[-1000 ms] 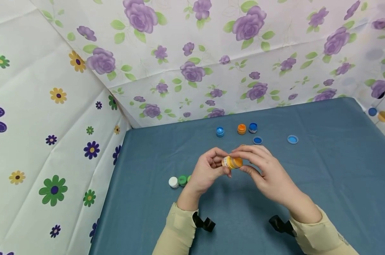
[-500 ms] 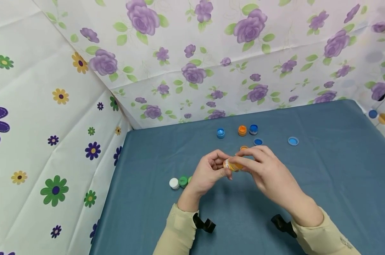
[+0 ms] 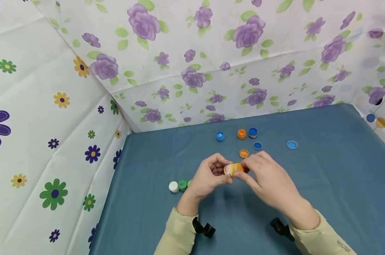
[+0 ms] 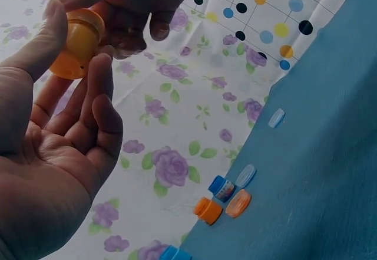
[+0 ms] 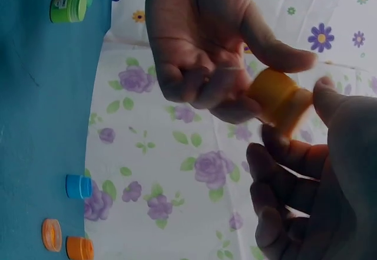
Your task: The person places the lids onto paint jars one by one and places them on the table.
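Note:
A small yellow-orange paint jar with a printed label is held on its side between both hands, above the cloth. My left hand grips the jar's base between thumb and fingers. At the other end, my right hand pinches the jar's lid with thumb and fingertips. In the left wrist view the jar looks plain orange, its lid end partly covered by the right hand. Just beyond the hands an orange lid lies on the table.
Uncapped jars stand near the back edge: light blue, orange and dark blue. A dark blue lid and a light blue lid lie nearby. White and green jars stand left of my left hand, beside a partly hidden light green one.
My right hand has shifted its fingers around the jar's lid end, from spread over it to pinching it. The left hand has kept its grip. The orange lid has come into full sight.

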Action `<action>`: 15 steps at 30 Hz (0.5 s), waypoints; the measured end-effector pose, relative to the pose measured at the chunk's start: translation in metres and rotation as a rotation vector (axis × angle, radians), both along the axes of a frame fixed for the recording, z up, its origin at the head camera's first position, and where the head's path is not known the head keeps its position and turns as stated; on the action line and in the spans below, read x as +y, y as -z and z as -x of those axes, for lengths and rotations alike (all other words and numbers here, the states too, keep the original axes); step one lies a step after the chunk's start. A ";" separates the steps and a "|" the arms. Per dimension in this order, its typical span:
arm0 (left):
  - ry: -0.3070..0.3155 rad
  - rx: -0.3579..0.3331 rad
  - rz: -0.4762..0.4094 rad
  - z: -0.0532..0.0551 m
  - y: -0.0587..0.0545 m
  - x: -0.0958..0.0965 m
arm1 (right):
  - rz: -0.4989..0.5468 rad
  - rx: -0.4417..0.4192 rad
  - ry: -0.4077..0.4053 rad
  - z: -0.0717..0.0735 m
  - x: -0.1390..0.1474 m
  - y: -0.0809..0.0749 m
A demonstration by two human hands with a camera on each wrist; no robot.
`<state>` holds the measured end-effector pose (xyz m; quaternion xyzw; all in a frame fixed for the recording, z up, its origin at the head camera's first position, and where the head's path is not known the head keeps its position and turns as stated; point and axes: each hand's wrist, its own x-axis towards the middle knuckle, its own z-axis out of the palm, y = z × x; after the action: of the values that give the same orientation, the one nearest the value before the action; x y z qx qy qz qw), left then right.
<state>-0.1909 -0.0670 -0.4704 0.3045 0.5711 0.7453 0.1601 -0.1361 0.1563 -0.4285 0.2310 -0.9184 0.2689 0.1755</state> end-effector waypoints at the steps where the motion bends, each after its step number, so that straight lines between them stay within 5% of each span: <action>1: 0.000 0.004 -0.002 0.000 0.000 0.000 | -0.001 -0.014 0.016 0.000 -0.001 0.000; 6: -0.024 0.002 0.007 0.000 -0.002 -0.002 | 0.054 -0.100 0.053 -0.002 -0.001 -0.001; 9: -0.025 -0.007 0.005 0.000 -0.003 -0.002 | 0.125 -0.119 0.002 -0.002 0.005 -0.003; 15: 0.010 -0.012 -0.032 0.001 -0.003 -0.002 | 0.106 0.031 -0.158 0.002 0.008 -0.005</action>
<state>-0.1915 -0.0688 -0.4677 0.3054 0.5565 0.7554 0.1625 -0.1378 0.1645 -0.4231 0.2973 -0.8790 0.3265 0.1799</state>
